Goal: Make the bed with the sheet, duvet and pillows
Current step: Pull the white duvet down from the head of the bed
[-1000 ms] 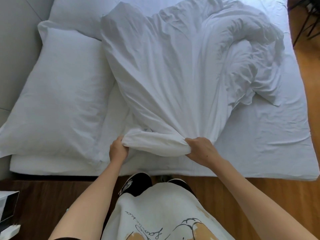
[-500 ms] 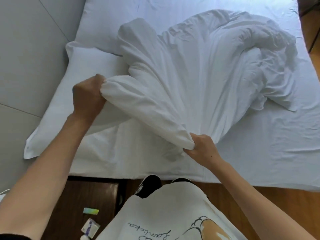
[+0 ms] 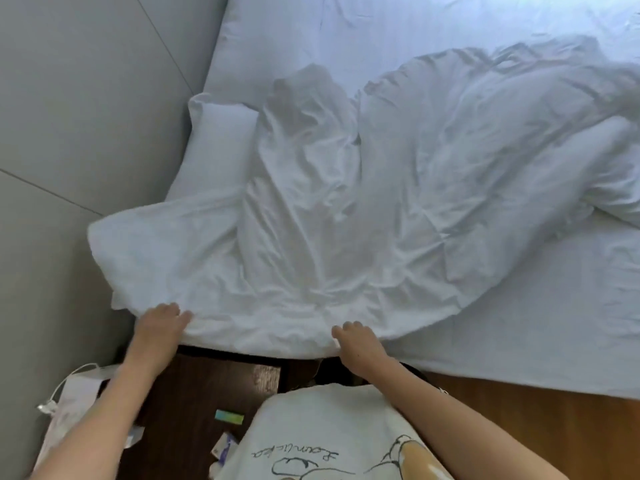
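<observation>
Grey wall beside bed, both hands gripping duvet edge

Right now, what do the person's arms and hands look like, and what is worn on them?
Both forearms are bare, no sleeves showing. The left hand and right hand wear no gloves, rings or watch that I can see. A white T-shirt with a drawn print and cursive lettering covers the torso.

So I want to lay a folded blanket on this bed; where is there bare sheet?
Bare sheet lies at the right, between the duvet and the bed's near edge, and beyond the duvet's far edge. The left is crowded: the duvet covers the pillow, and the left hand and right hand grip its near edge.
</observation>
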A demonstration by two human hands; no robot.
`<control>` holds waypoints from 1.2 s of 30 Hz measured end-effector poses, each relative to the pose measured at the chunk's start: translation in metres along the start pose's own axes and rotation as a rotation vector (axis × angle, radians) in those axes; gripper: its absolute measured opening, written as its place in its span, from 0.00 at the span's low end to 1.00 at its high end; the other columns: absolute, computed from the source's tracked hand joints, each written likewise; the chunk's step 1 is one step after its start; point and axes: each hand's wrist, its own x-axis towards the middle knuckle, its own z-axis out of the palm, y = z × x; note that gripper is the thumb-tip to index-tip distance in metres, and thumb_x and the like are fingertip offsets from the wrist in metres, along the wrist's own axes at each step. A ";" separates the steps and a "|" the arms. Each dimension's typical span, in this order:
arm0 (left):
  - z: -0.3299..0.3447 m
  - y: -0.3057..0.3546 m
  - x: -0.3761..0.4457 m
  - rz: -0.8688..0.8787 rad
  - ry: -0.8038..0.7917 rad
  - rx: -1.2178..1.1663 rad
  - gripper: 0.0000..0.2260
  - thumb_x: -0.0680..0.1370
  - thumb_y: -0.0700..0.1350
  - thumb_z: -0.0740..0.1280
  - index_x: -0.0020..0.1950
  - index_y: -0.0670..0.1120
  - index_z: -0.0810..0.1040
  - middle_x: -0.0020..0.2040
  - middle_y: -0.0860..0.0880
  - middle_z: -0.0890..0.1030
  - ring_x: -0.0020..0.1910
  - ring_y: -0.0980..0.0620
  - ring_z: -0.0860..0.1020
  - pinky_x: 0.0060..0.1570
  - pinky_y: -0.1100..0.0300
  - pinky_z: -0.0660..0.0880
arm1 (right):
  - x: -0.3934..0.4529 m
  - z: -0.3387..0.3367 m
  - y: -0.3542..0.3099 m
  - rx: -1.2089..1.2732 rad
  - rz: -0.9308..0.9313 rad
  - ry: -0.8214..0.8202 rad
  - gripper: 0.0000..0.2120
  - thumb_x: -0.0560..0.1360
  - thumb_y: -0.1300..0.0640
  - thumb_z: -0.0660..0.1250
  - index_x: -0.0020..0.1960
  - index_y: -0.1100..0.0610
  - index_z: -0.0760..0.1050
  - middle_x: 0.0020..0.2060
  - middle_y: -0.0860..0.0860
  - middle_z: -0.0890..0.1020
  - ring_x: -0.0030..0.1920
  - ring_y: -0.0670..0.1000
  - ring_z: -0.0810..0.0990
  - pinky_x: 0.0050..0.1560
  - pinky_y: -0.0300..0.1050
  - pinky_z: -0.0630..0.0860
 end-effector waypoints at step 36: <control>0.047 0.499 0.162 0.115 -0.459 -0.163 0.20 0.51 0.37 0.78 0.41 0.46 0.81 0.37 0.47 0.80 0.35 0.44 0.80 0.33 0.58 0.77 | -0.154 0.036 0.355 0.499 0.403 0.007 0.18 0.79 0.53 0.58 0.68 0.55 0.68 0.64 0.53 0.73 0.63 0.54 0.70 0.59 0.46 0.69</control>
